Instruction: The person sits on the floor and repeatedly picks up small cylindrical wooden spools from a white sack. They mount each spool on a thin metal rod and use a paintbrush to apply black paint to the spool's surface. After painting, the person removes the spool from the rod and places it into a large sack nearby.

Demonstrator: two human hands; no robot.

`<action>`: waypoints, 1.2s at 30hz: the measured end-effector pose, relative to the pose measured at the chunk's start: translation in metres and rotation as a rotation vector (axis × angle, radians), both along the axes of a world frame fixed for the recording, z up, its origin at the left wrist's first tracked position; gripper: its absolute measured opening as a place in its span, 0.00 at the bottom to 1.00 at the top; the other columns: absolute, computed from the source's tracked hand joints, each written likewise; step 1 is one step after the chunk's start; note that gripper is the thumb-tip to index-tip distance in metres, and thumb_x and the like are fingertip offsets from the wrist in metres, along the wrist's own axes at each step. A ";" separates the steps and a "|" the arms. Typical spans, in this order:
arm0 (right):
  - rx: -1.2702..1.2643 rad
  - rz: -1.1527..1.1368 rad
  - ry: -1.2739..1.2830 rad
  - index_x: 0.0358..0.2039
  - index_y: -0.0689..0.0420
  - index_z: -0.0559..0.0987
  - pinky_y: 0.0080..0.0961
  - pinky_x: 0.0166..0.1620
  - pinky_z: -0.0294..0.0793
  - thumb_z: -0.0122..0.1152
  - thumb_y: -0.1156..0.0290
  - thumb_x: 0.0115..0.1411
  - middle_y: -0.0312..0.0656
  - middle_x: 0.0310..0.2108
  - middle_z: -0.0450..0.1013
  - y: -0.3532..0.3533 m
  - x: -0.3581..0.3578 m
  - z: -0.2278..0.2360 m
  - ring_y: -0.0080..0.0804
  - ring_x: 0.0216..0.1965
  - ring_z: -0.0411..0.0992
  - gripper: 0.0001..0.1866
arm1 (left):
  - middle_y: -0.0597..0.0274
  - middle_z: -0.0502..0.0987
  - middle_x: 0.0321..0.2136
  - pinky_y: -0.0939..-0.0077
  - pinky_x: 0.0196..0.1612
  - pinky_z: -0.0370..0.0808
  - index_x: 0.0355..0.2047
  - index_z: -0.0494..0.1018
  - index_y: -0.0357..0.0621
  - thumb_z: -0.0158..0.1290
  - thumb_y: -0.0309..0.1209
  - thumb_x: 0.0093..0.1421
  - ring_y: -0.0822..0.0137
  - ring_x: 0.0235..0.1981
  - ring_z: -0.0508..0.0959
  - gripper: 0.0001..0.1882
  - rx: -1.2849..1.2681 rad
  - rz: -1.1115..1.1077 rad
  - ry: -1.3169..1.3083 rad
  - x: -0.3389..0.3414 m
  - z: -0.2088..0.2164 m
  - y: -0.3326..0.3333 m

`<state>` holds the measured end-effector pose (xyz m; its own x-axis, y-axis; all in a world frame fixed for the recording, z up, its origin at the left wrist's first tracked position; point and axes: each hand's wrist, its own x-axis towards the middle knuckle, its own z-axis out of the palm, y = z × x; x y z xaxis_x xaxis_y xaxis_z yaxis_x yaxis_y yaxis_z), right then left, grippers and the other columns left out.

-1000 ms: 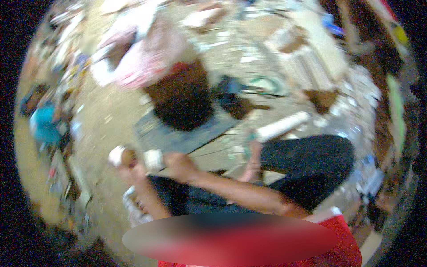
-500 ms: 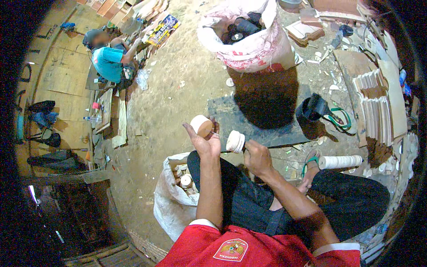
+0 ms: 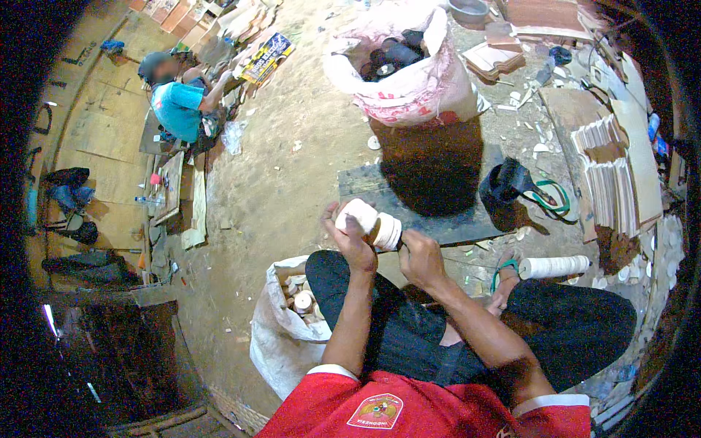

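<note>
"So, where's the pale round block [image 3: 358, 213]?"
"In the left hand [image 3: 355, 250], over the near left corner of the dark board [image 3: 438, 228], fingers curled round it."
"And the right hand [image 3: 422, 260]?"
"Closed in a fist at the board's near edge, just right of the pale discs [image 3: 388, 232]; I can't tell what it grips."
"The white sack [image 3: 281, 361]?"
"Nearer than the board, leftward, holding pale pieces [image 3: 303, 301]."

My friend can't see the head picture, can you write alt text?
A seated person in a red shirt holds a thick pale disc in the left hand, beside a short stack of pale rounds by the closed right hand. A white sack of pale pieces sits on their left; another person in teal is farther off.
</note>
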<state>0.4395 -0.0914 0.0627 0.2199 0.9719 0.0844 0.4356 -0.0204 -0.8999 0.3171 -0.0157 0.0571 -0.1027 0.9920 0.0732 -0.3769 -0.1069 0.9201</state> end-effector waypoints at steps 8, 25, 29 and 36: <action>0.252 -0.058 0.153 0.36 0.66 0.77 0.46 0.42 0.73 0.51 0.82 0.48 0.59 0.34 0.74 -0.001 0.028 0.000 0.61 0.39 0.73 0.14 | 0.50 0.69 0.59 0.55 0.64 0.61 0.52 0.74 0.36 0.42 0.56 0.68 0.55 0.60 0.68 0.33 0.188 -0.478 0.690 -0.024 0.064 0.027; 0.058 -0.309 -0.348 0.44 0.65 0.76 0.37 0.49 0.72 0.46 0.60 0.71 0.49 0.41 0.77 -0.157 0.211 0.170 0.38 0.45 0.74 0.19 | 0.50 0.74 0.22 0.63 0.29 0.73 0.27 0.75 0.34 0.60 0.34 0.58 0.52 0.26 0.78 0.13 1.245 -0.522 0.564 0.196 0.304 -0.044; 0.030 -0.672 -0.600 0.39 0.61 0.76 0.37 0.43 0.73 0.44 0.62 0.71 0.42 0.36 0.75 -0.141 0.268 0.233 0.34 0.36 0.72 0.16 | 0.49 0.81 0.35 0.63 0.40 0.77 0.39 0.78 0.40 0.56 0.39 0.64 0.57 0.34 0.82 0.14 1.210 -0.523 0.571 0.226 0.366 -0.055; -0.390 -1.225 -0.988 0.41 0.61 0.76 0.40 0.38 0.76 0.45 0.66 0.70 0.40 0.31 0.75 -0.303 0.446 0.341 0.39 0.29 0.73 0.14 | 0.62 0.78 0.26 0.76 0.33 0.75 0.39 0.78 0.35 0.48 0.32 0.68 0.73 0.28 0.78 0.12 0.628 -0.538 0.627 0.001 0.302 -0.011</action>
<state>0.8853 -0.3947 0.4038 0.8500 0.2593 0.4586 0.3617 -0.9201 -0.1502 0.3178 -0.0269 0.3596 0.5776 0.6604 0.4799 0.0109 -0.5940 0.8044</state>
